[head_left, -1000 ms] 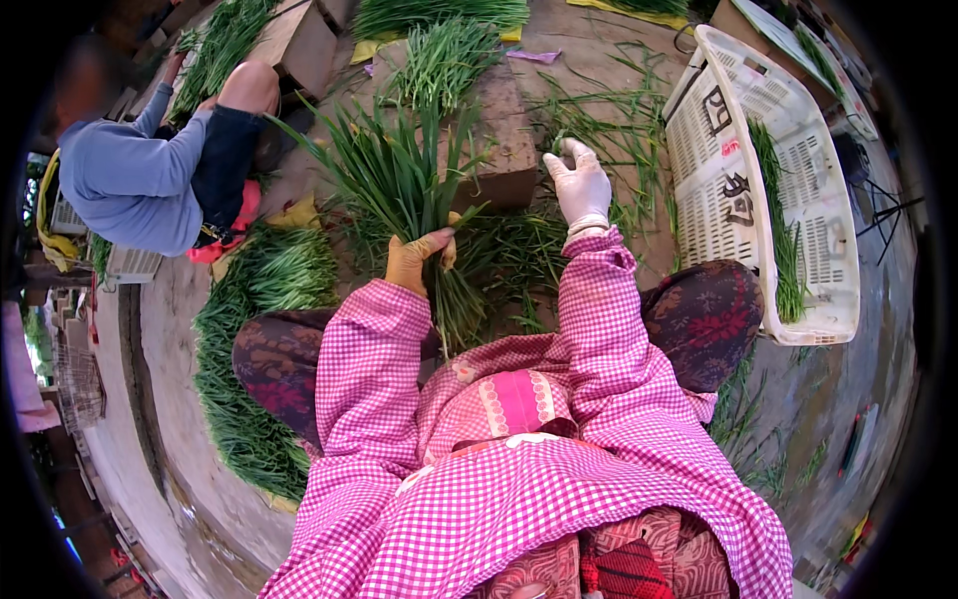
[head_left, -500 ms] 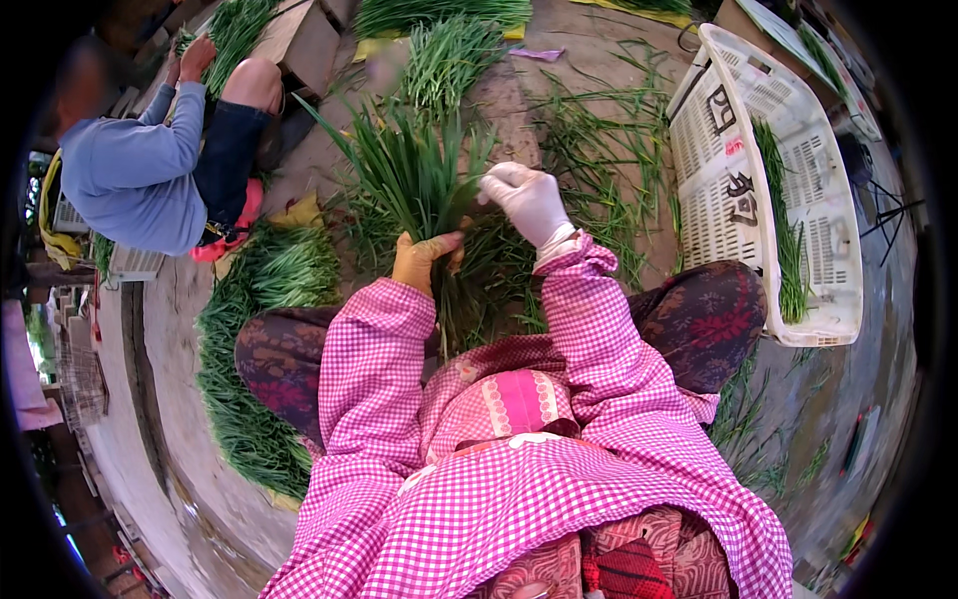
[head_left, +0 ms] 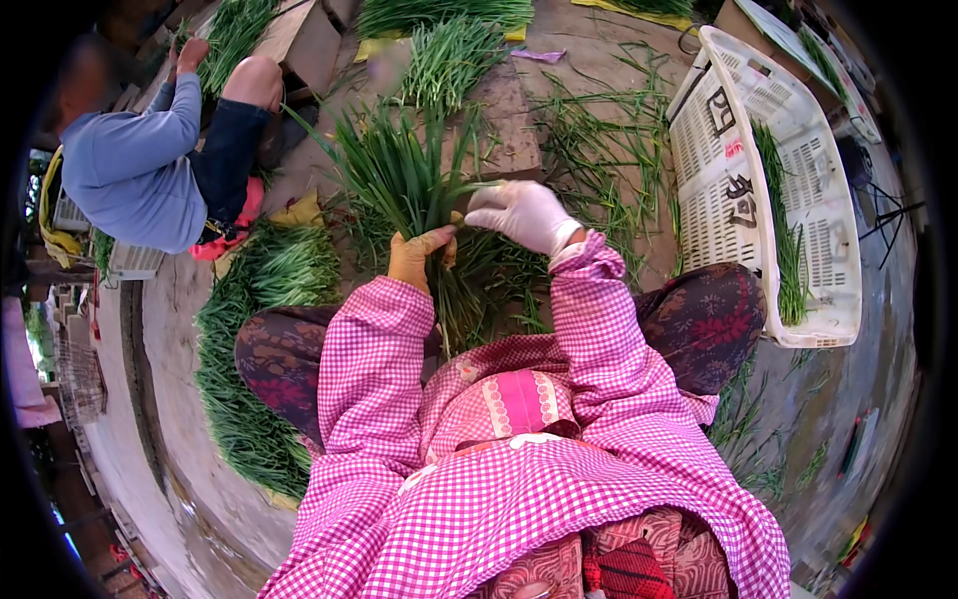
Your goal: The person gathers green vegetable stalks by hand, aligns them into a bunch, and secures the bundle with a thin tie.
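My left hand [head_left: 419, 258], in a yellowish glove, grips a bunch of long green leaves [head_left: 404, 175] that fans upward from my lap. My right hand [head_left: 524, 213], in a white glove, pinches a single green leaf at the bunch's right side, just above my left thumb. Both pink checked sleeves reach up from the lower edge. More cut stems [head_left: 484, 295] lie between my knees under the bunch.
A white slatted plastic crate [head_left: 743, 190] with a few leaves stands at the right. A long heap of greens [head_left: 244, 349] lies on the ground at my left. Another person in a blue top [head_left: 140, 170] squats at upper left. A wooden board [head_left: 509, 120] with greens lies ahead.
My right hand came in from the right, away from the scattered leaves, to the bunch, and now pinches a leaf beside my left hand. My left hand kept its hold.
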The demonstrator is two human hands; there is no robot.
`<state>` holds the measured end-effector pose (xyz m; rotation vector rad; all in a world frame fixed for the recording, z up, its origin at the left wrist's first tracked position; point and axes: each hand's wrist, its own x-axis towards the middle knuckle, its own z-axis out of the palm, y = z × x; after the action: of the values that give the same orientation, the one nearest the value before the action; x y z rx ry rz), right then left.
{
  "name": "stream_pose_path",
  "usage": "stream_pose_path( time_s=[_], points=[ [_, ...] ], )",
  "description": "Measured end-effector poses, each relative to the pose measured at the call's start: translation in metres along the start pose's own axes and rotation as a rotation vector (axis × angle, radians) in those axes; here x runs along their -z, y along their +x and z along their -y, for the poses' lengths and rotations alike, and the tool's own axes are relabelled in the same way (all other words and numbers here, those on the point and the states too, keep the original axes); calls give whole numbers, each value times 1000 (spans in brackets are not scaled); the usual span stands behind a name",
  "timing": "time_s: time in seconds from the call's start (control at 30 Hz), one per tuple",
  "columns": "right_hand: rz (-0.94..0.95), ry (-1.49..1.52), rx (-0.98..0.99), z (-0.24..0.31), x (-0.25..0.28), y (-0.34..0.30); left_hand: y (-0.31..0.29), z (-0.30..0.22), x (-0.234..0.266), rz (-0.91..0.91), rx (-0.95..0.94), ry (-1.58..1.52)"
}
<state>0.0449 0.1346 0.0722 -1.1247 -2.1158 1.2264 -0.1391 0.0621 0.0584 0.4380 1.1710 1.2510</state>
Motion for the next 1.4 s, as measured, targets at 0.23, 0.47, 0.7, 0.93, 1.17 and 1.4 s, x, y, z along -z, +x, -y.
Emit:
stream_pose_path(
  time_s=[0.23, 0.47, 0.7, 0.93, 1.17, 1.4],
  points=[
    [-15, 704, -1, -11, -24, 7, -4, -2, -3, -26, -27, -25],
    [-632, 555, 56, -36, 18, 7, 4, 5, 8, -11, 26, -21],
    [-360, -72, 252, -5, 7, 5, -4, 0, -4, 14, -5, 85],
    [-452, 756, 116, -10, 1, 7, -4, 0, -3, 22, -18, 100],
    [-926, -345, 318, 11, 46, -3, -1, 6, -2, 25, -5, 194],
    [-622, -824, 398, 7, 25, 0, -1, 9, -2, 119, 16, 258]
  ],
)
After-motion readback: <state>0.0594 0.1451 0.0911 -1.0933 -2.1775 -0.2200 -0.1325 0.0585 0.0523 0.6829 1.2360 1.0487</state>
